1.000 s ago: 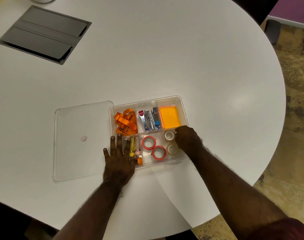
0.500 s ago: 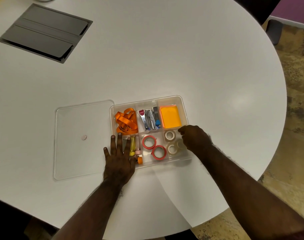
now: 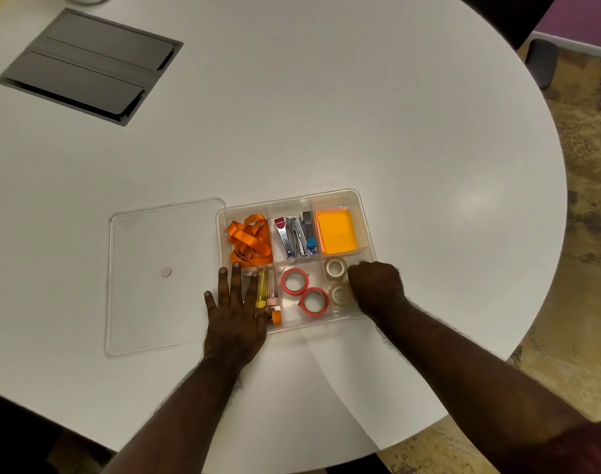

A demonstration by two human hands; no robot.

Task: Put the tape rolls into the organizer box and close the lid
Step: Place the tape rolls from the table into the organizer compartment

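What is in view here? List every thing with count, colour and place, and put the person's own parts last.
organizer box: 1, clear, open, near table edge
lid: 1, clear, flat on the table, left of the box
red tape rolls: 2, front middle compartment
pale tape rolls: 2, front right compartment
orange ribbon: 1, back left compartment
staplers: about 3, metallic, back middle compartment
sticky notes: 1 pad, orange, back right compartment
small tubes: a few, yellow and pink, front left compartment
table: 1, white, rounded
cable hatch: 1, grey, far left of table
left hand: flat, on the box's front left corner
right hand: closed, over front right compartment
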